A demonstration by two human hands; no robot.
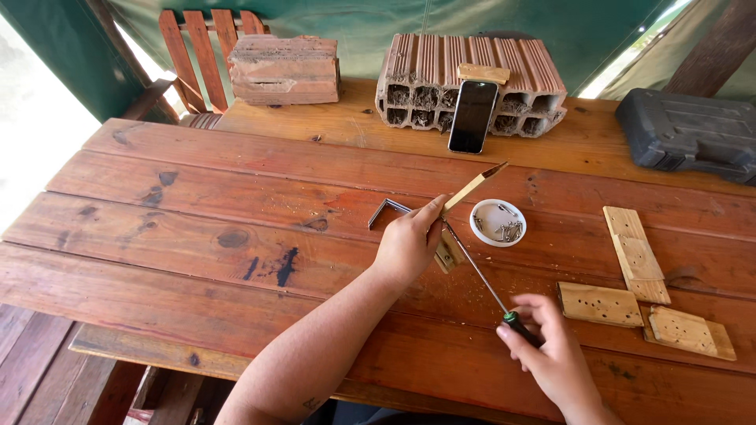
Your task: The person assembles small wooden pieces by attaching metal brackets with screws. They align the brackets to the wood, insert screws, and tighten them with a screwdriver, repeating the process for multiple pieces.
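hands (pixel 407 245) on strip (pixel 472 189), screwdriver (pixel 482 280)

Bare forearms, no sleeves — left hand (pixel 405 245), right hand (pixel 551 354) ungloved.

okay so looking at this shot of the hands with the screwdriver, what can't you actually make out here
All in the head view:
- Screwdriver tip: hidden behind the left hand and the wood piece.
- Screwdriver handle: mostly wrapped by the right hand.
- Metal bracket: partly covered by the left hand.
- Small screws in the white dish: too small to count.
- Dark case: cut off by the right edge.
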